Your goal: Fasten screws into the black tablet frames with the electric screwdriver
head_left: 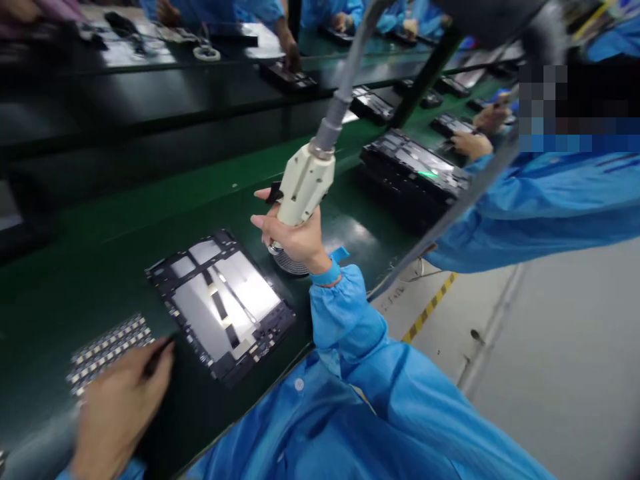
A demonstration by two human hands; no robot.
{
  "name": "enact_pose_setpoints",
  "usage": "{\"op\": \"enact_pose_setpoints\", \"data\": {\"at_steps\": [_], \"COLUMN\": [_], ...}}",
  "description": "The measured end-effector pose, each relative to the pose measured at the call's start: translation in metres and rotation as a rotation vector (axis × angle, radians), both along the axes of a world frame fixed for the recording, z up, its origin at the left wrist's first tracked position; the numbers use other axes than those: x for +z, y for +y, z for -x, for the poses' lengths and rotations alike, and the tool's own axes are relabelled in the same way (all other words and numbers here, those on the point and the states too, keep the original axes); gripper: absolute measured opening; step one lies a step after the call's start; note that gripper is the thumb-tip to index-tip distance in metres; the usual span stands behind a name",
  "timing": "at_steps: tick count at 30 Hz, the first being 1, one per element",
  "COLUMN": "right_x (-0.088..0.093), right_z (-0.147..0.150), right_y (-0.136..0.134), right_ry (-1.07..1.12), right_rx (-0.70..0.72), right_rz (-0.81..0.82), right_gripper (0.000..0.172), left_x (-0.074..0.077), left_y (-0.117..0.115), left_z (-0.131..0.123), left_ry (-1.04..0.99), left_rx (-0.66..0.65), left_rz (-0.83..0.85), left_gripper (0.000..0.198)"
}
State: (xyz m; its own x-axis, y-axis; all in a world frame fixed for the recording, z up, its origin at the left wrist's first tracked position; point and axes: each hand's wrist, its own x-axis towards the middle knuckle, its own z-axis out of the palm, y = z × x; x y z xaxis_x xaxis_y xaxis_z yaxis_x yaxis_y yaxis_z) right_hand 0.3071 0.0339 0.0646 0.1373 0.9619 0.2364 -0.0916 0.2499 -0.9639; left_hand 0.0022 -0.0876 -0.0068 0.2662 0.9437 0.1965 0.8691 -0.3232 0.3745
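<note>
My right hand (pixel 297 233) is wrapped round a cream-coloured hand tool (pixel 306 183), which has a black trigger-like part and a thick grey hose (pixel 345 87) running up from it. Two of its fingers stick out to the left. At lower left, my left hand (pixel 123 400) pinches a slim dark tool (pixel 159 355) whose kind I cannot make out. Beside that hand, partly covered by it, lies a panel of small circuit boards (pixel 110 347) in rows. An opened tablet-like device (pixel 225 300) with silver plates and a dark frame lies flat between the hands.
The dark green bench (pixel 125 260) carries a stack of similar devices (pixel 415 167) at right. A round grille-like object (pixel 293 263) sits under my right hand. To the right a co-worker's blue sleeve (pixel 545 207) reaches over the line. More workers' hands and devices are across the bench.
</note>
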Motion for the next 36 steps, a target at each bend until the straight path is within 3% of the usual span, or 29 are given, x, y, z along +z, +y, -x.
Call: {"op": "enact_pose_setpoints", "data": {"at_steps": [5,7,10,13,16,21,27,31,36], "right_x": [0.012,0.01,0.002,-0.01,-0.019,-0.018,-0.004,-0.008,-0.018], "right_z": [0.076,0.102,0.125,0.13,0.129,0.128,0.135,0.146,0.152], "right_y": [-0.008,-0.01,-0.009,-0.004,-0.001,-0.003,-0.004,-0.002,0.001], "right_ry": [0.071,0.079,0.025,-0.037,-0.071,-0.105,-0.067,-0.066,-0.07], "right_rx": [0.226,0.294,0.316,0.291,0.269,0.259,0.261,0.274,0.274], "right_rz": [0.049,0.09,0.169,0.212,0.224,0.248,0.189,0.175,0.164], "right_gripper": [0.035,0.035,0.035,0.033,0.03,0.03,0.027,0.015,0.013], "left_x": [-0.012,-0.012,-0.012,-0.015,-0.014,-0.007,-0.017,-0.022,-0.024], "left_y": [0.008,0.012,0.016,0.018,0.019,0.015,0.012,0.012,0.012], "left_z": [-0.035,-0.035,-0.014,0.012,0.023,0.001,-0.029,-0.032,-0.031], "left_ry": [-0.077,-0.142,-0.147,-0.106,-0.098,-0.157,-0.231,-0.259,-0.277], "left_rx": [0.024,0.033,0.137,0.243,0.281,0.194,0.03,0.015,0.019], "left_rz": [0.055,0.079,0.052,0.039,0.015,-0.042,-0.001,-0.002,-0.018], "left_gripper": [0.037,0.036,0.037,0.039,0.037,0.031,0.029,0.029,0.028]}}
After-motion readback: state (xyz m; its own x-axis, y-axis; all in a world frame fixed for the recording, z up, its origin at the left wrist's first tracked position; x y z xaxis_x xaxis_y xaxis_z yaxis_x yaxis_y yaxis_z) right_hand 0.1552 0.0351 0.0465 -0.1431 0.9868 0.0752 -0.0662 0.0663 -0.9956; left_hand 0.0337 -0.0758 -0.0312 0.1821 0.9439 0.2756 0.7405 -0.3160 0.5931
